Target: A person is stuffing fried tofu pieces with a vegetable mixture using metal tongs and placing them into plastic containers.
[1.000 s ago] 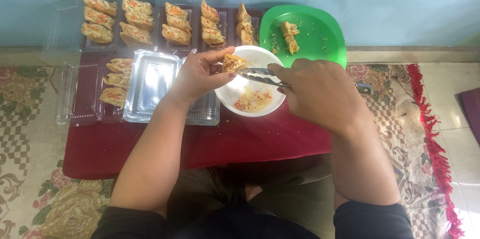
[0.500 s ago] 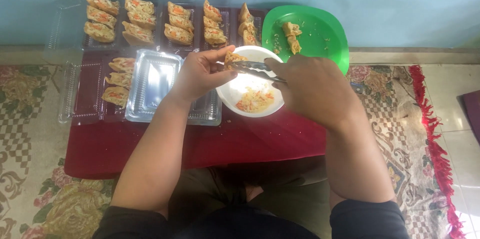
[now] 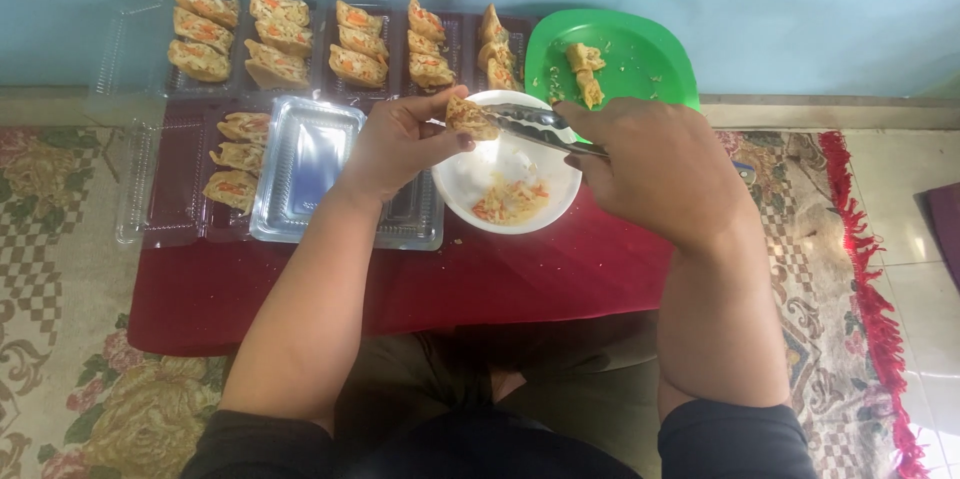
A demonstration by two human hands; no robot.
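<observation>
**Roll piece held over the bowl, tongs at its side**

At nine o'clock on the red surface [image 3: 300, 289] lie open clear trays [image 3: 305, 169]; one holds three roll pieces [image 3: 240, 157] along its left edge, the one just beside it is bare. Across the far edge, from ten to twelve o'clock, stands a row of filled trays [image 3: 340, 44] packed with cut rolls showing orange and pale filling.

The left hand [image 3: 395, 144] reaches in from seven o'clock. Its fingers [image 3: 440, 104] are pinched on a roll piece [image 3: 468, 119], thumb below and fingertips above, holding it over the far rim of the white bowl [image 3: 470, 194]. The bowl sits at the centre of the surface with loose orange and white filling [image 3: 510, 201] in its bottom.

The right hand [image 3: 655, 169] comes in from five o'clock, clenched around metal tongs [image 3: 540, 124]. Their tips point towards nine o'clock and meet the roll piece at its right side; whether they grip it or only touch it cannot be told.

At one o'clock a green plate [image 3: 650, 59] carries two more pieces [image 3: 585, 74] and some crumbs.

The roll piece looks light and soft, with a thin fried skin that would likely crack or flake if squeezed, and loose filling apt to spill from the cut ends. It is best taken across its wrapped sides, lightly, with the cut ends kept level.
</observation>
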